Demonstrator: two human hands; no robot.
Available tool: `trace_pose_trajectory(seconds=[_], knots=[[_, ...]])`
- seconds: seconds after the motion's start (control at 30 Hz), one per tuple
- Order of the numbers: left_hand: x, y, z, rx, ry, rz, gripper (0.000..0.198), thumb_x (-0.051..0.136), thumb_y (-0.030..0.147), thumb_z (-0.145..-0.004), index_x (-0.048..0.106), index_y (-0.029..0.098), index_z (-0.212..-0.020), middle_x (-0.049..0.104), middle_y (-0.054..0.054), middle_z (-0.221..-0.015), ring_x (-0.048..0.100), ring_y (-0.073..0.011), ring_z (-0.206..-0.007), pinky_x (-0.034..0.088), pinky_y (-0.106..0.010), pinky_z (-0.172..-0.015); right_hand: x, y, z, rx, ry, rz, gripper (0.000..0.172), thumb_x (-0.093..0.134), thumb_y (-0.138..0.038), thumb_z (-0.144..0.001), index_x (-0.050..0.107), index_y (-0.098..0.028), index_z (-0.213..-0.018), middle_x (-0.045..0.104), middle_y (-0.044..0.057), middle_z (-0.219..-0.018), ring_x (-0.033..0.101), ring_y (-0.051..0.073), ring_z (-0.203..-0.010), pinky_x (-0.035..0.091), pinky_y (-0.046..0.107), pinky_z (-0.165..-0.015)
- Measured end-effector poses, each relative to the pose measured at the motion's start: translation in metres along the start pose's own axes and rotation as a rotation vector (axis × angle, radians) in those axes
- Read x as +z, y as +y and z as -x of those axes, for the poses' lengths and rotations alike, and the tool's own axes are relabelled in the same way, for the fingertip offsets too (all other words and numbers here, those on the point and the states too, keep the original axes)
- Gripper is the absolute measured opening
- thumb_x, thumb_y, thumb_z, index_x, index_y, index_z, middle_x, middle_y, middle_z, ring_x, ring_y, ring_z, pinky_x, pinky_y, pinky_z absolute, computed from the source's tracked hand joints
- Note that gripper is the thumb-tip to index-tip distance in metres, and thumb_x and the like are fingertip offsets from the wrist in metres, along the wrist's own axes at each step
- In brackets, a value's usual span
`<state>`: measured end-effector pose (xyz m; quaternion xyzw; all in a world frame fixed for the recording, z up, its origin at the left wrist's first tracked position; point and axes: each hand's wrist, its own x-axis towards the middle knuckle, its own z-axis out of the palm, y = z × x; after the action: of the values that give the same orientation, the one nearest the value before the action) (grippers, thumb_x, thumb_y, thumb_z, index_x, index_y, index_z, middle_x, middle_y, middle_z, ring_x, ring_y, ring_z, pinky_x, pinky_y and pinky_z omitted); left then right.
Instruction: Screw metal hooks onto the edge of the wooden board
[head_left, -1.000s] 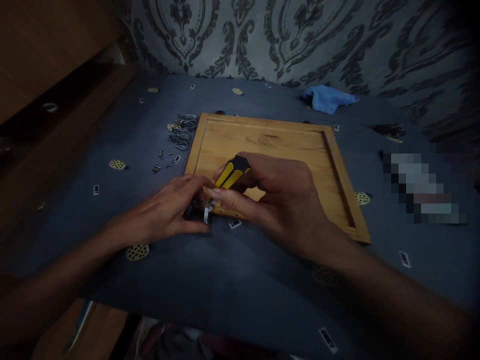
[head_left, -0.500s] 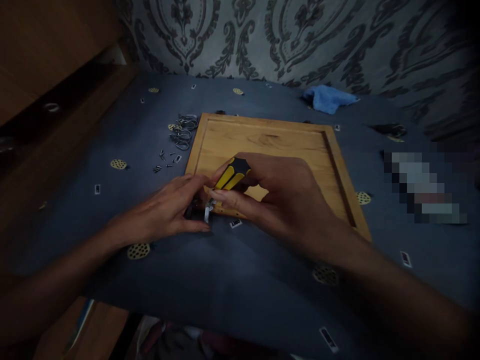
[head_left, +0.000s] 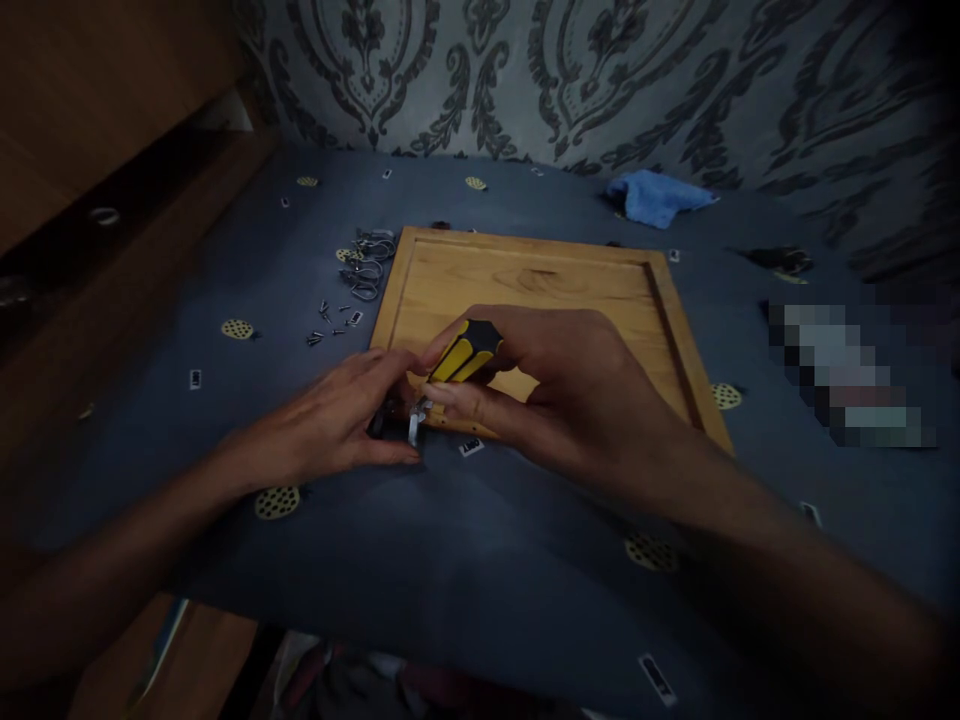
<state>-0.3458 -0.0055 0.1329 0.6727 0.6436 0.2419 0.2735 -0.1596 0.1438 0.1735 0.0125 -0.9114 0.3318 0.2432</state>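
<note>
A square wooden board point(head_left: 540, 290) with a raised rim lies on a dark blue patterned cloth point(head_left: 420, 560). My right hand point(head_left: 562, 385) is closed around a yellow and black screwdriver point(head_left: 459, 355), whose tip points down at the board's near left corner. My left hand point(head_left: 337, 420) rests on the cloth at that corner, fingers pinched on a small metal fitting point(head_left: 412, 424) held against the board's edge. The fitting's shape is partly hidden by my fingers.
Loose screws point(head_left: 330, 325) and several metal hooks point(head_left: 367, 262) lie on the cloth left of the board. A blue rag point(head_left: 656, 197) sits at the back right. A dark object point(head_left: 780, 260) lies right of the board. A patterned wall stands behind; wooden furniture point(head_left: 90, 150) rises at left.
My right wrist has turned slightly with the screwdriver handle, and the forearm has shifted a little. My left hand and the board have stayed in place.
</note>
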Motion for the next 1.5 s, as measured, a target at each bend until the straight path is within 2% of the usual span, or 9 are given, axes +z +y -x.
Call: trace_pose_trajectory(seconds=[0.07,0.17,0.27,0.47,0.77,0.9,1.17,1.37,1.5], knots=[[0.000,0.000,0.000,-0.004,0.002,-0.003,0.054,0.077,0.047,-0.090,0.052,0.029,-0.134,0.067,-0.007,-0.128,0.062,-0.0322,-0.122,0.054,-0.045,-0.098,-0.002,-0.003,0.000,0.017,0.026,-0.059,0.022,0.072,-0.036,-0.100,0.066,-0.021,-0.085,0.076,0.001,-0.085,0.072,0.015,-0.072,0.057,0.027,-0.057],[-0.001,0.002,0.000,-0.021,-0.005,-0.008,0.053,0.077,0.047,-0.090,0.052,0.027,-0.132,0.069,-0.006,-0.120,0.064,-0.0313,-0.116,0.055,-0.043,-0.094,-0.009,-0.008,-0.001,0.084,0.146,-0.200,0.011,0.075,-0.026,-0.098,0.069,-0.020,-0.091,0.076,-0.002,-0.082,0.074,0.011,-0.069,0.063,0.024,-0.062],[-0.002,0.003,-0.001,-0.030,-0.019,0.001,0.054,0.078,0.050,-0.090,0.052,0.026,-0.130,0.069,-0.005,-0.112,0.065,-0.0292,-0.108,0.055,-0.041,-0.091,-0.013,-0.008,-0.002,0.121,0.220,-0.233,0.007,0.078,-0.021,-0.095,0.072,-0.020,-0.092,0.076,-0.004,-0.082,0.073,0.009,-0.066,0.063,0.020,-0.061],[-0.002,0.003,0.000,-0.025,-0.015,-0.011,0.047,0.074,0.052,-0.093,0.054,0.026,-0.126,0.068,-0.004,-0.111,0.063,-0.0292,-0.110,0.054,-0.041,-0.092,-0.005,0.000,-0.001,0.148,0.141,-0.274,0.019,0.080,-0.036,-0.094,0.072,-0.019,-0.087,0.075,-0.003,-0.079,0.073,0.012,-0.067,0.061,0.023,-0.061],[0.000,0.000,0.001,-0.008,0.005,-0.024,0.049,0.075,0.052,-0.091,0.054,0.027,-0.128,0.067,-0.005,-0.114,0.064,-0.0298,-0.108,0.055,-0.042,-0.088,-0.001,0.001,0.002,0.151,0.117,-0.203,0.021,0.076,-0.038,-0.096,0.070,-0.020,-0.086,0.076,0.000,-0.085,0.072,0.015,-0.075,0.057,0.025,-0.064],[0.001,-0.001,0.000,0.001,0.008,-0.022,0.052,0.076,0.049,-0.091,0.053,0.026,-0.131,0.067,-0.007,-0.118,0.064,-0.0297,-0.111,0.056,-0.043,-0.091,-0.001,0.002,0.002,0.138,0.088,-0.188,0.022,0.074,-0.039,-0.098,0.068,-0.021,-0.086,0.074,0.000,-0.082,0.071,0.016,-0.077,0.056,0.027,-0.064],[0.001,-0.001,0.001,0.016,0.014,-0.038,0.052,0.078,0.047,-0.091,0.053,0.027,-0.132,0.067,-0.006,-0.122,0.065,-0.0303,-0.115,0.057,-0.043,-0.092,0.003,0.004,0.004,0.132,0.082,-0.124,0.027,0.072,-0.041,-0.100,0.067,-0.019,-0.085,0.074,0.001,-0.082,0.068,0.014,-0.071,0.052,0.027,-0.062],[0.001,-0.001,0.000,0.027,0.007,-0.027,0.055,0.078,0.045,-0.091,0.051,0.027,-0.135,0.068,-0.007,-0.127,0.064,-0.0316,-0.120,0.056,-0.044,-0.095,0.001,0.001,0.003,0.073,0.023,-0.044,0.031,0.064,-0.043,-0.105,0.065,-0.019,-0.085,0.069,0.000,-0.077,0.067,0.014,-0.072,0.052,0.027,-0.064],[0.002,-0.002,0.000,0.019,0.012,-0.023,0.058,0.079,0.044,-0.089,0.051,0.027,-0.137,0.069,-0.006,-0.121,0.065,-0.0317,-0.116,0.056,-0.045,-0.093,-0.001,0.001,0.002,0.019,0.002,0.008,0.033,0.060,-0.043,-0.107,0.063,-0.018,-0.084,0.067,0.000,-0.076,0.066,0.013,-0.070,0.051,0.027,-0.063]])
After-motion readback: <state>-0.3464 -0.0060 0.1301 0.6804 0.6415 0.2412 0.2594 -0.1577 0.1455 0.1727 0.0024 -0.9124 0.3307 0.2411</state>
